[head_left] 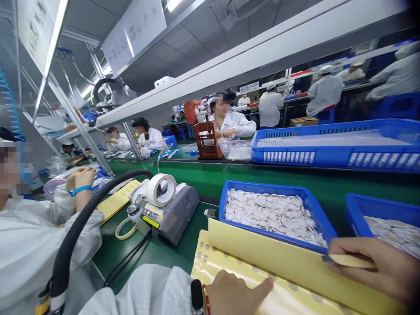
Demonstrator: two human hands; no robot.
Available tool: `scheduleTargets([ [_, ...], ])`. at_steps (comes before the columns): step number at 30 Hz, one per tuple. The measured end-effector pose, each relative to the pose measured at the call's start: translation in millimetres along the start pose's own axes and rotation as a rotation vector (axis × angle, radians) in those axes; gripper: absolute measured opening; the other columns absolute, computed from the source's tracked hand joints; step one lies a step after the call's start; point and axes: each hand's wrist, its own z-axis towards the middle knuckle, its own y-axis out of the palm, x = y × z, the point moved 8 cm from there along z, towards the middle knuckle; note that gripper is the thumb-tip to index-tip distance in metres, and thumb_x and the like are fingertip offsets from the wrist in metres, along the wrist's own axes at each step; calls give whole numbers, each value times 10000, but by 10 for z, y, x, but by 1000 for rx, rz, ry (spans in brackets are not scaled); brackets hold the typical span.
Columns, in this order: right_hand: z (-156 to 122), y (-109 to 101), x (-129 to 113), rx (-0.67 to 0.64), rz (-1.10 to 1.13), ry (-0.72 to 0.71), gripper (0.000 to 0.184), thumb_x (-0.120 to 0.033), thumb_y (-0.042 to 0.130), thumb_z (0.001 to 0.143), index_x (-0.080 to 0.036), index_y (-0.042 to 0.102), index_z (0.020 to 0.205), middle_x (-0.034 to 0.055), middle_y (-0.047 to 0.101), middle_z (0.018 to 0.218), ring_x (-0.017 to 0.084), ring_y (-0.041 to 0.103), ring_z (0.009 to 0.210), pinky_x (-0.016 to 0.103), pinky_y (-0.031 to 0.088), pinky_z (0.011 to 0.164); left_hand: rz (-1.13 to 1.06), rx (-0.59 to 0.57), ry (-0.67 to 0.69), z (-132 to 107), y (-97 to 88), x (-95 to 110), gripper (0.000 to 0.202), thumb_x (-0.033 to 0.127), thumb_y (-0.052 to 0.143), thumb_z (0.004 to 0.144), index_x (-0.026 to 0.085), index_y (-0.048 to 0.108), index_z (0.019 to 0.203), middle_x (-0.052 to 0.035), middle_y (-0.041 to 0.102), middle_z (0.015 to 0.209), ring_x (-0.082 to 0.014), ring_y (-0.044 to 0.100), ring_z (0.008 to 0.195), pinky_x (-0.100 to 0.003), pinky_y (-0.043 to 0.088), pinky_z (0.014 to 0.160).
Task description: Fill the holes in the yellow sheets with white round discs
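Observation:
My left hand (pixel 234 292) lies on a pale yellow sheet (pixel 275 297) marked with rows of small round spots. Its index finger is stretched out with the tip on the sheet, the other fingers curl loosely, and it holds nothing. A yellow backing flap (pixel 262 251) is folded up along the sheet's far side. At the right, my right hand (pixel 380 267) grips a slim tool with a yellowish handle (pixel 352 261); its dark tip is close to the flap, and its exact kind is unclear. Behind the flap stands a blue tray (pixel 278 189) full of white discs.
A second blue tray (pixel 356 203) of discs stands at right. Left of the sheet sit a tape dispenser (pixel 183 214) with a white roll and a black hose (pixel 74 232). Beyond are a blue basket (pixel 295 155) and a wooden rack (pixel 208 140). A co-worker's arm (pixel 83 197) is at left.

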Motion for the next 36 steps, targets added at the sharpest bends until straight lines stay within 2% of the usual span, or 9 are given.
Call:
scheduleTargets([
  [5, -23, 55, -7, -69, -138, 53, 466, -668, 494, 612, -234, 404, 470, 86, 431, 490, 208, 375, 496, 325, 179, 515, -50, 53, 40, -74, -53, 17, 964, 711, 483, 656, 290, 64, 1415, -170, 659, 810, -335, 626, 609, -327, 386, 529],
  [9, 23, 32, 43, -116, -146, 80, 477, -651, 509, 623, -227, 347, 480, 58, 372, 502, 190, 339, 486, 316, 148, 519, -103, 60, 49, -141, -144, 33, 941, 729, 440, 668, 270, 104, 1418, -170, 657, 817, -335, 624, 641, -346, 403, 555],
  [12, 44, 49, 10, -257, -161, 114, 407, -586, 550, 646, -236, 400, 503, 62, 422, 542, 210, 400, 524, 325, 210, 509, -136, 48, 31, -183, -200, 50, 927, 729, 438, 668, 271, 139, 1415, -168, 657, 821, -346, 628, 668, -375, 423, 577],
  [14, 31, 30, -140, -331, -193, 94, 350, -526, 541, 699, -233, 440, 539, 57, 464, 575, 214, 440, 561, 327, 268, 520, -144, 52, 24, -221, -226, 70, 925, 723, 449, 670, 276, 135, 1417, -171, 659, 849, -355, 631, 704, -394, 440, 593],
  [15, 31, -15, -240, -318, -213, 82, 341, -510, 506, 739, -227, 449, 557, 48, 473, 585, 204, 442, 569, 319, 278, 524, -138, 56, 20, -243, -234, 78, 914, 706, 456, 683, 276, 126, 1419, -171, 660, 867, -356, 631, 725, -401, 448, 604],
  [17, 33, -71, -443, -307, -236, 52, 343, -488, 524, 723, -207, 436, 547, 19, 451, 562, 169, 416, 548, 293, 276, 517, -117, 84, 21, -285, -258, 88, 896, 651, 497, 708, 252, 130, 1422, -172, 660, 888, -357, 629, 774, -406, 457, 636],
  [20, 52, -80, -595, -331, -232, 58, 342, -456, 546, 710, -184, 426, 540, -22, 399, 543, 115, 360, 521, 250, 251, 496, -91, 123, 25, -327, -296, 73, 796, 572, 469, 781, 239, 138, 1424, -143, 661, 831, -333, 628, 754, -397, 457, 645],
  [27, 48, -110, -608, -326, -235, 74, 320, -415, 583, 699, -159, 457, 553, -45, 386, 545, 80, 326, 523, 223, 232, 498, -135, 84, 48, -384, -349, 92, 663, 493, 413, 846, 254, 174, 1417, -88, 639, 772, -264, 614, 684, -313, 434, 599],
  [36, 73, -157, -674, -298, -236, 73, 331, -427, 577, 696, -157, 458, 544, -42, 389, 544, 78, 317, 522, 229, 235, 500, -192, 56, 44, -390, -344, 92, 659, 527, 373, 849, 244, 191, 1415, -93, 628, 778, -268, 598, 702, -317, 417, 609],
])
